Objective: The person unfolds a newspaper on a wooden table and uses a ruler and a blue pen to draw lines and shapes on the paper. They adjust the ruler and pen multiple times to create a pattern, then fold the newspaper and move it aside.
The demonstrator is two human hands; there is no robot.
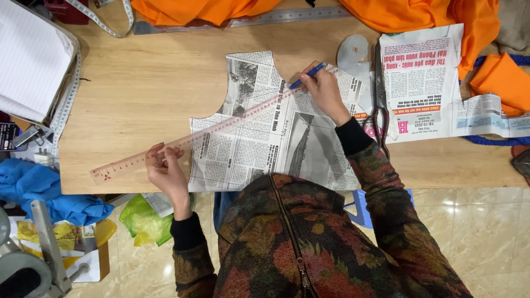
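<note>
The left hand (164, 168) presses flat on a clear pink ruler (215, 128), fingers spread. The right hand (324, 91) pinches a blue pen (307, 75), tip at the ruler's far end. Beneath both lies a cut newspaper pattern (259, 138). Scissors (380, 99) rest just right of the right hand.

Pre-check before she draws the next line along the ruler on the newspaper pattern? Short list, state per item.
1. Left hand presses the pink ruler down: ok.
2. Ruler lies diagonally across the newspaper pattern, reaching the pen: ok.
3. Right hand holds the blue pen, tip at the ruler's upper end: ok.
4. Pattern flat on the table: ok, near edge hidden by the body.
5. Ruler on the intended marks: cannot tell.
6. Scissors off the line's path: ok.
</note>
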